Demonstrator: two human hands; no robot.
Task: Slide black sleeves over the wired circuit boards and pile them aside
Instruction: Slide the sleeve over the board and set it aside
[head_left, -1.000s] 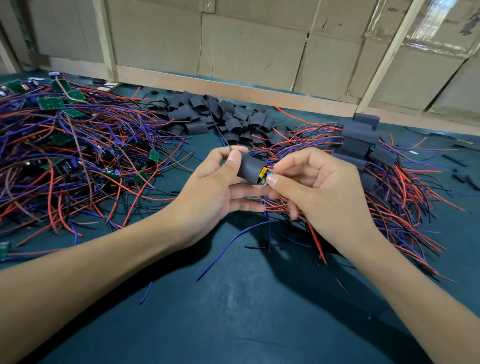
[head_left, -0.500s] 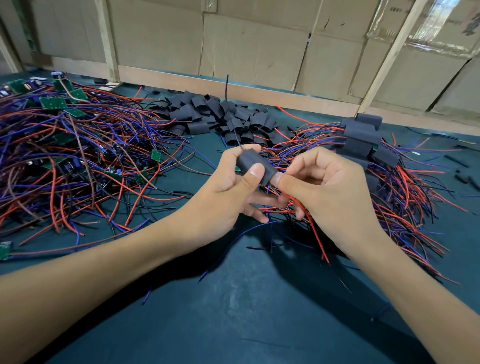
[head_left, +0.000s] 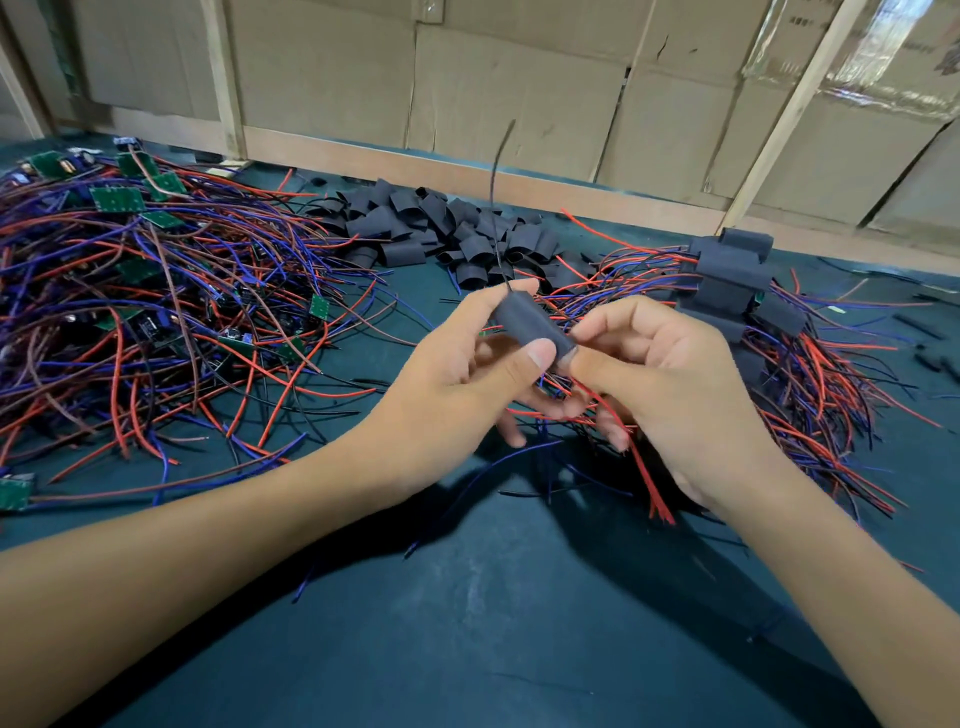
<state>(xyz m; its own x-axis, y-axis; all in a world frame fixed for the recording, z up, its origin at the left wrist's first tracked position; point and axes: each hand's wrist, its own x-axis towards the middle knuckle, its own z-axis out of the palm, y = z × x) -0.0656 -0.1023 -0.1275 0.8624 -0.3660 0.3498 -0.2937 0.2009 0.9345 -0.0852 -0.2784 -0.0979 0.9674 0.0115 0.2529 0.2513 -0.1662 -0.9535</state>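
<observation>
While your left hand (head_left: 467, 374) is pinching the sleeve (head_left: 532, 325) between thumb and fingers above the table (head_left: 467, 623), your right hand (head_left: 670, 384) is gripping the red wires (head_left: 631, 441) at its near end; the board is hidden inside. You are risking tugging it back out, or snagging the black lead (head_left: 496, 208) on the empties (head_left: 441, 228)

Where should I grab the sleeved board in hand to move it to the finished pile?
Pinch the sleeved board across its bare mid-body, coming from above. Likely safest: the left hand holds the near end, a thin black wire exits the far end, and red wires trail below.
</observation>
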